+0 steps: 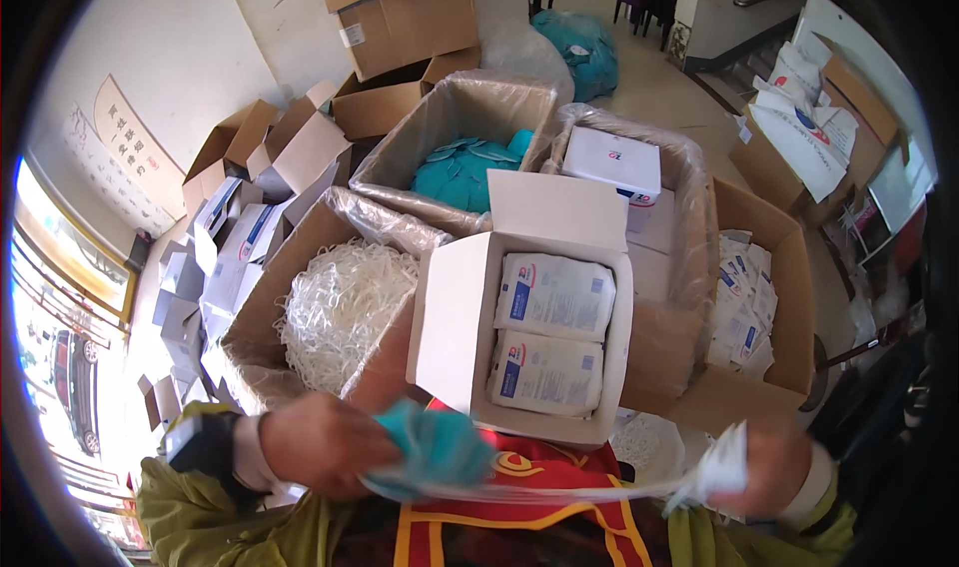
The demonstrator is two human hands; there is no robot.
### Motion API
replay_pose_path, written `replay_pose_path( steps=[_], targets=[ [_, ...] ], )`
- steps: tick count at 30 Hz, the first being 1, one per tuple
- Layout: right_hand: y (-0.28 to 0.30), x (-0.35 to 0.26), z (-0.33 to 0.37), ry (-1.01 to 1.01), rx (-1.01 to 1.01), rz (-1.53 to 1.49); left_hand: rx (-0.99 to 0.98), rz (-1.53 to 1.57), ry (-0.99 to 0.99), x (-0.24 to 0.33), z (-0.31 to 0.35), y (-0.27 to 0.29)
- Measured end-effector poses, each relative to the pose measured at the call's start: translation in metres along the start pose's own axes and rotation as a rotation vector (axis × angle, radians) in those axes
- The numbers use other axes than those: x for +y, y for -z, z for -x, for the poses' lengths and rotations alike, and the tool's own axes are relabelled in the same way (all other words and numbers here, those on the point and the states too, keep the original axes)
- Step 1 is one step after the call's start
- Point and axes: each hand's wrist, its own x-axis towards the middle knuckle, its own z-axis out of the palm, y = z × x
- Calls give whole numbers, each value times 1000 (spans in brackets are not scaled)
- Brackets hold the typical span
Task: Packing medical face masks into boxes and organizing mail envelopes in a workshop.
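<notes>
My left hand (325, 445), at the lower left, is closed on a soft teal piece (430, 447), blurred by motion. Off to the lower right, my right hand (774, 462) grips a bunch of thin white straps (721, 467). A strap stretches between the two hands, low in front of my red apron (549, 467) with yellow trim. Just beyond the hands stands a white carton (450, 322) with its flaps up. Inside it lie two white printed packs (554, 292), one behind the other. How the strap joins the teal piece cannot be made out.
Beyond my left hand, a lined carton holds tangled white straps (345, 312). Another behind it holds teal pieces (465, 172). A closed white box (611, 157) rests in a third. At the right, an open carton (794, 307) contains small white packets. Several cardboard boxes crowd the left wall.
</notes>
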Motion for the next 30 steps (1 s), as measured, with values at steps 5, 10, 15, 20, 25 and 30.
replay_pose_path(
  steps=[5,10,15,20,25,30],
  targets=[
    [-17,35,-7,-258,-5,-195,228,-294,210,-34,-14,9],
    [-88,76,-62,-438,259,-975,403,-624,156,-41,-85,17],
    [-146,125,-79,-306,683,-1718,448,-753,58,-34,-105,33],
    [-175,129,-129,-60,474,-2015,478,-806,-6,-20,-129,36],
    [-193,69,-169,183,461,-2029,482,-809,4,-18,-151,31],
    [-151,43,-130,-126,-177,-1578,452,-783,210,-48,-143,29]
  ],
)
